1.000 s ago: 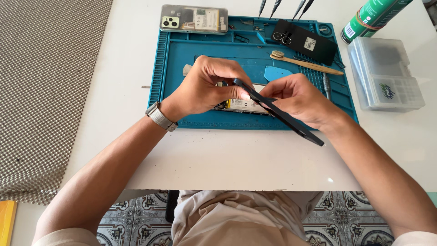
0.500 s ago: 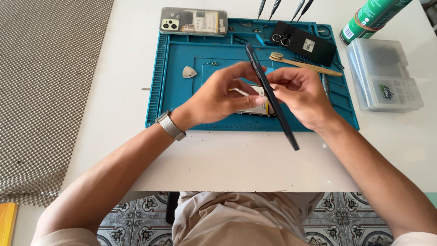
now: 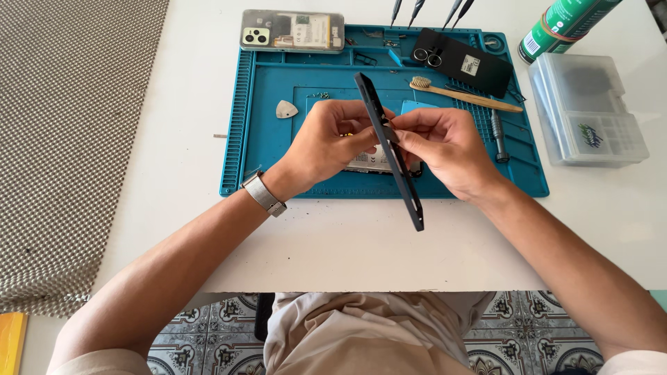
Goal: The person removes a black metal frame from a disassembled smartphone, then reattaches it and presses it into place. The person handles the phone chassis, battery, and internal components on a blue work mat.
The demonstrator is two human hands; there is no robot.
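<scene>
Both hands hold a dark, thin phone frame [image 3: 396, 173] on edge above a blue work mat [image 3: 264, 139]. My left hand [image 3: 326, 142] pinches its middle from the left, a metal watch on the wrist. My right hand [image 3: 445, 149] grips the same stretch from the right. The frame runs from the upper left down toward the mat's near edge. Beneath the hands lies an opened phone body [image 3: 368, 163], mostly hidden.
On the mat lie a white triangular pick [image 3: 285, 109], a wooden-handled brush [image 3: 465, 95], a small screwdriver [image 3: 497, 135] and a black phone back cover [image 3: 462, 61]. An opened phone [image 3: 292, 31] sits at the far edge. A clear parts box [image 3: 587, 111] and a green can [image 3: 566, 24] stand right.
The frame has been lifted off the phone body on the mat and tipped up on its edge. Both hands rose with it and shifted toward its middle.
</scene>
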